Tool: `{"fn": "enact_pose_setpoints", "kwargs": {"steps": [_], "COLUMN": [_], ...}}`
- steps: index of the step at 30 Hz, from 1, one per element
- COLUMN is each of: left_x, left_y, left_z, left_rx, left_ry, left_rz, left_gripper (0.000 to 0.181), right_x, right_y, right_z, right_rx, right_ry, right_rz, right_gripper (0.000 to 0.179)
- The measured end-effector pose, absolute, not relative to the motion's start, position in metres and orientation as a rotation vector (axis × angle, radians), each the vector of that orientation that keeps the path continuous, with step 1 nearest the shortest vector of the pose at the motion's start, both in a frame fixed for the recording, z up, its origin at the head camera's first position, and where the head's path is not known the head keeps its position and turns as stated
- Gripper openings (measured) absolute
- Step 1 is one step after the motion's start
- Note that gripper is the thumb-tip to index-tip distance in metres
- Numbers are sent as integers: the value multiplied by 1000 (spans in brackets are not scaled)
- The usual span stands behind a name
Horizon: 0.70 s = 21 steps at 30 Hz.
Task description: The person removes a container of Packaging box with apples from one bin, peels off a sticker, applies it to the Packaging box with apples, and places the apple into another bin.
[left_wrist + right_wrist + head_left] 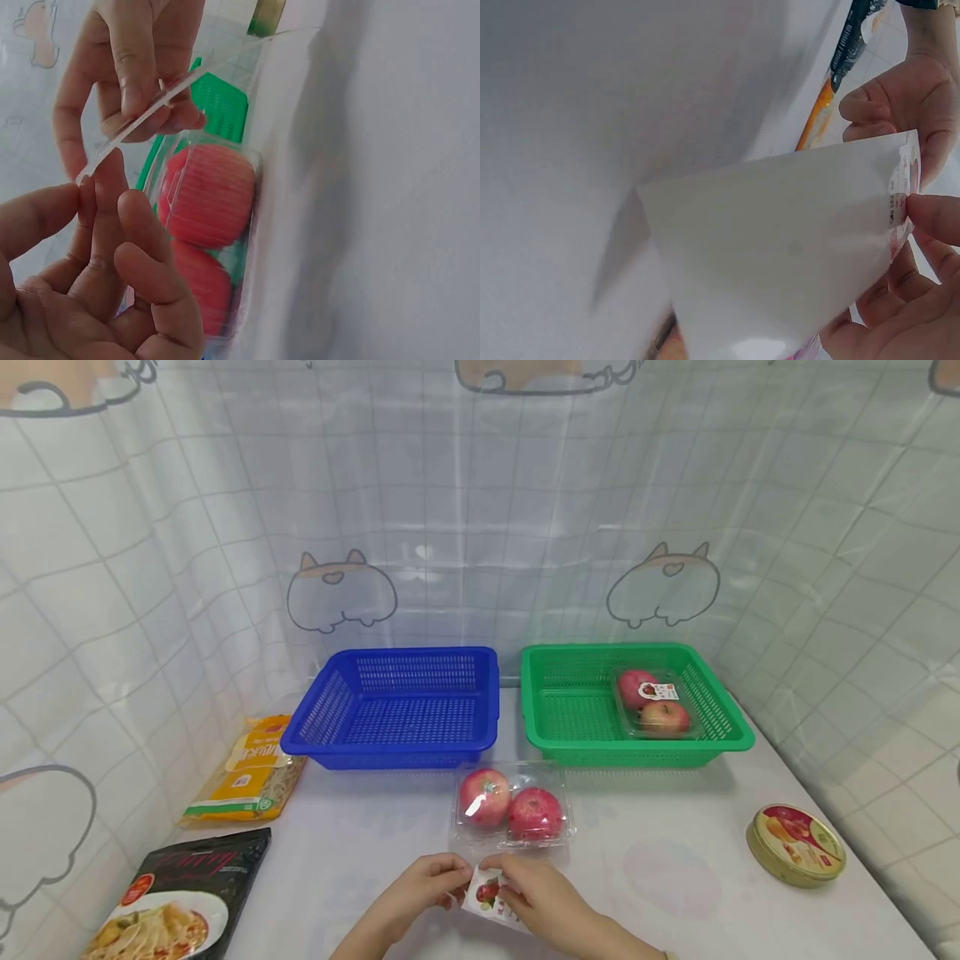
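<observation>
My left hand [423, 893] pinches one corner of a small white label sheet [487, 895] printed with red fruit. From the other side, my right hand [549, 900] grips the same sheet between thumb and fingers. In the right wrist view the plain white back of the sheet [780, 240] faces the camera, and its printed edge curls near the thumb [932, 217]. Just beyond both hands lies a clear plastic box [557, 778] with two red apples [486, 797] inside. No label shows on this box.
Behind stand a blue basket [390, 758] and a green basket [622, 755]; the green one contains a labelled box of apples [663, 718]. At left lie a yellow packet [243, 772] and a black food packet [172, 902]. A round gold tin [797, 845] sits at right.
</observation>
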State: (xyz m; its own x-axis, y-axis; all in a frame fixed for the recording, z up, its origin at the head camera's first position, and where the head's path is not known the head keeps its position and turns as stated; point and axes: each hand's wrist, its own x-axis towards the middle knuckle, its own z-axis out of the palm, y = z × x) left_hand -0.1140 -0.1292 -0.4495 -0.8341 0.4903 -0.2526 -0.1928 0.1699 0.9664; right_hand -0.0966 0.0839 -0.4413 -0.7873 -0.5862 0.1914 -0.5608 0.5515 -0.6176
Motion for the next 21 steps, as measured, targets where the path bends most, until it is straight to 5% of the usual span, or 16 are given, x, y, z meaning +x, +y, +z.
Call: {"fn": "enact_pose_setpoints", "kwargs": {"steps": [11,21], "left_x": [-112,-112], "left_y": [-122,-116], "left_z": [-445,-451], "left_rx": [274,242], "left_ry": [1820,1711], "left_rz": [1753,1795], "left_gripper": [30,18], "right_x": [-95,-96], "right_y": [86,87], "right_z": [-442,-445], "right_rx": [-1078,-1240], "right_ry": [2799,2864], "right_rz": [-1075,-1167], "right_gripper": [36,18]}}
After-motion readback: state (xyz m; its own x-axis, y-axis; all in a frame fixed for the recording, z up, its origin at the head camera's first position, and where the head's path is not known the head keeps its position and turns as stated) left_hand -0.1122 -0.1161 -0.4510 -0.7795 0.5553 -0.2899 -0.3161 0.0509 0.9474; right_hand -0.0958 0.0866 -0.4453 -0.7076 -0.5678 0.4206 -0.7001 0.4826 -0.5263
